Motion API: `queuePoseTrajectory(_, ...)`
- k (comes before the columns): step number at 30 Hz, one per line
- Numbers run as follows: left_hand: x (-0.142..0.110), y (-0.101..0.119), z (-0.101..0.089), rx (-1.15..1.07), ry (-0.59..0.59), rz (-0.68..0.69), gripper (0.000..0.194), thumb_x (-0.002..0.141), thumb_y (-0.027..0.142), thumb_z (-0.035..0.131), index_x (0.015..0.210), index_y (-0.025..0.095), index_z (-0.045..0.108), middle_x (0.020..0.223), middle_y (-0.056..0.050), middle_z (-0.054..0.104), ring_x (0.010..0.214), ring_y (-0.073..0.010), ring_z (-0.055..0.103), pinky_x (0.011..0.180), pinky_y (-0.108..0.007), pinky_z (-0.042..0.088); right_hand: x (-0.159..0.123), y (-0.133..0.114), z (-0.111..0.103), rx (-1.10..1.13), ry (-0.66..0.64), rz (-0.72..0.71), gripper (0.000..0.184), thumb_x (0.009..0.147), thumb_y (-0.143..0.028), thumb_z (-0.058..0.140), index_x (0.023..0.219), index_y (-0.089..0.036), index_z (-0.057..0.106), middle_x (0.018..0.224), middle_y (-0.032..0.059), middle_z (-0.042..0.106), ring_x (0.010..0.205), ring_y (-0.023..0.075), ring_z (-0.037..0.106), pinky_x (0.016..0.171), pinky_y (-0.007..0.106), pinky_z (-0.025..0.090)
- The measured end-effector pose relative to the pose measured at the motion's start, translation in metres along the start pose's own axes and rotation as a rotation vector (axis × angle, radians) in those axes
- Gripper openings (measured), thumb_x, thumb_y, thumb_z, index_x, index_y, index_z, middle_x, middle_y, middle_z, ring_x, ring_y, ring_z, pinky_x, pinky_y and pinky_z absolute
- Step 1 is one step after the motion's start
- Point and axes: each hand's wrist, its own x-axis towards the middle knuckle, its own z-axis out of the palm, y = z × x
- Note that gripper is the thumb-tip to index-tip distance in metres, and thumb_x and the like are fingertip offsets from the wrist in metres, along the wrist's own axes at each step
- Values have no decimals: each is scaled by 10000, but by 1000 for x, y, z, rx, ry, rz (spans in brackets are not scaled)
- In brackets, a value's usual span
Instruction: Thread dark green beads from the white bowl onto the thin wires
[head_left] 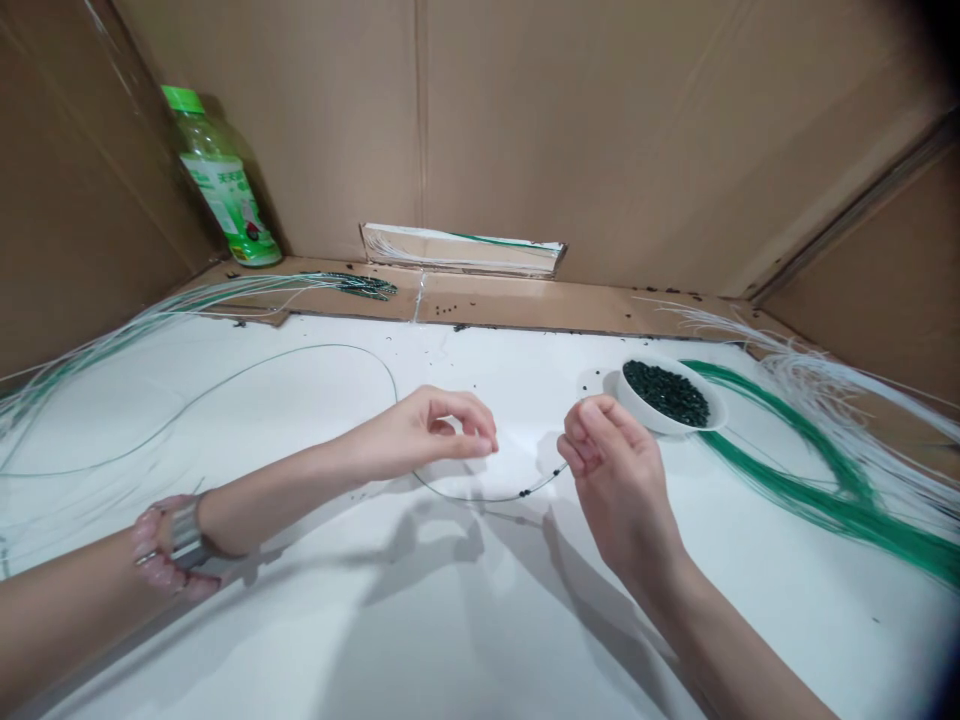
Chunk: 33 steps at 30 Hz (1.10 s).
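My left hand (431, 433) hangs over the white surface with its thumb and fingertips drawn together. Nothing shows between them, though a bead that small could be hidden. My right hand (611, 465) pinches one end of a thin wire (480, 497), which bears a short row of small dark beads (536, 484) near my fingers. The wire sweeps in a wide loop beneath my left hand and off to the left. Just beyond my right hand stands a white bowl (645, 407) filled with dark green beads (665, 393).
Bundled green and white strands (821, 490) lie on the right, and more strands (112, 345) stretch along the left. A beaded bundle (367, 287) rests on the cardboard ledge (525, 307). A green-capped plastic bottle (219, 178) stands in the back left corner against cardboard walls.
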Motion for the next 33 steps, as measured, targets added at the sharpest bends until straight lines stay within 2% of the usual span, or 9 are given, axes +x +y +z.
queuePoseTrajectory(2, -2, 1, 10, -230, 149, 7, 143, 744, 320, 728, 723, 181, 698, 758, 7, 617, 703, -94, 520, 690, -210, 393, -7, 1, 2, -169, -53, -114, 186, 827, -216, 650, 669, -172, 561, 588, -39, 445, 525, 62, 383, 477, 172, 345)
queuePoseTrajectory(3, -4, 2, 16, -352, 165, -13, 162, 725, 335, 749, 727, 181, 698, 712, 19, 602, 655, -79, 492, 664, -200, 386, -11, 0, 3, -279, -89, -199, 158, 840, -194, 628, 691, -176, 577, 588, -37, 473, 532, 66, 413, 483, 177, 353)
queuePoseTrajectory(5, -7, 1, 27, -548, 131, -66, 196, 697, 345, 781, 736, 170, 700, 683, 25, 595, 637, -62, 483, 658, -182, 384, -17, -1, 5, -486, -174, -365, 142, 861, -168, 587, 720, -184, 580, 604, -35, 520, 537, 70, 454, 478, 184, 360)
queuePoseTrajectory(7, -10, 1, 35, -664, 97, -108, 185, 708, 316, 784, 755, 159, 700, 706, 20, 609, 671, -53, 508, 686, -165, 392, -21, -3, 5, -579, -244, -438, 130, 869, -158, 575, 743, -190, 575, 625, -39, 550, 537, 65, 471, 471, 185, 364)
queuePoseTrajectory(12, -13, -2, 40, -754, 120, -132, 96, 780, 233, 734, 785, 147, 694, 718, 24, 616, 701, -38, 534, 727, -151, 408, -24, -3, 6, -622, -290, -440, 133, 872, -160, 580, 745, -196, 571, 628, -45, 561, 544, 65, 483, 505, 193, 403)
queuePoseTrajectory(22, -19, 0, 50, -875, 161, -225, 125, 810, 257, 713, 763, 142, 699, 728, 23, 608, 712, -38, 521, 776, -158, 420, -24, -3, 6, -650, -327, -452, 128, 848, -122, 592, 738, -184, 581, 638, -30, 597, 572, 83, 538, 536, 213, 450)
queuePoseTrajectory(33, -21, 2, 52, -901, 157, -225, 127, 807, 253, 716, 751, 140, 701, 732, 21, 598, 716, -47, 510, 762, -166, 412, -24, -3, 6, -666, -332, -470, 140, 844, -107, 592, 729, -186, 577, 620, -31, 585, 557, 80, 530, 534, 215, 454)
